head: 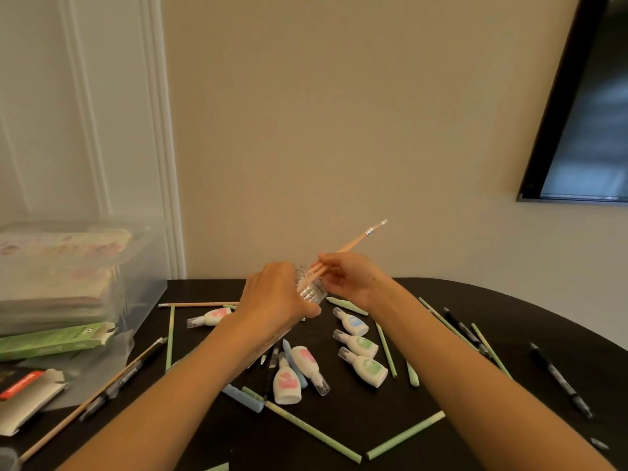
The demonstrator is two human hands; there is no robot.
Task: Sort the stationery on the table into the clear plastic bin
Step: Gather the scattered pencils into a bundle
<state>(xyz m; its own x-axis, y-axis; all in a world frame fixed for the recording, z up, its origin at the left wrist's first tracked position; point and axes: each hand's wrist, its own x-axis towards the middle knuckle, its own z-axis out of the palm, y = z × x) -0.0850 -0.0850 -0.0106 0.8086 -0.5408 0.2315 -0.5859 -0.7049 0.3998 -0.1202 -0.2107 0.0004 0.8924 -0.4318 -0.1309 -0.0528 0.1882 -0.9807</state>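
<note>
Above the black table [390, 433], my left hand [275, 294] grips a small ribbed clear jar [311, 289]. My right hand [350, 275] pinches a few thin wooden paintbrushes [353, 244], their handle ends inside the jar's mouth and one bristle tip pointing up to the right. The clear plastic bin [102, 277] stands at the table's left edge and holds stacked sticker sheets and paper pads. Several small white correction bottles [362, 351] with pink, blue and green labels lie on the table under my hands.
Several green pencils [316, 430], a blue pencil [243, 397] and black pens [562, 382] lie scattered over the table. A green box [51, 339] and a torn grey and red packet [27, 392] sit at the left. A dark screen [584, 124] hangs on the right wall.
</note>
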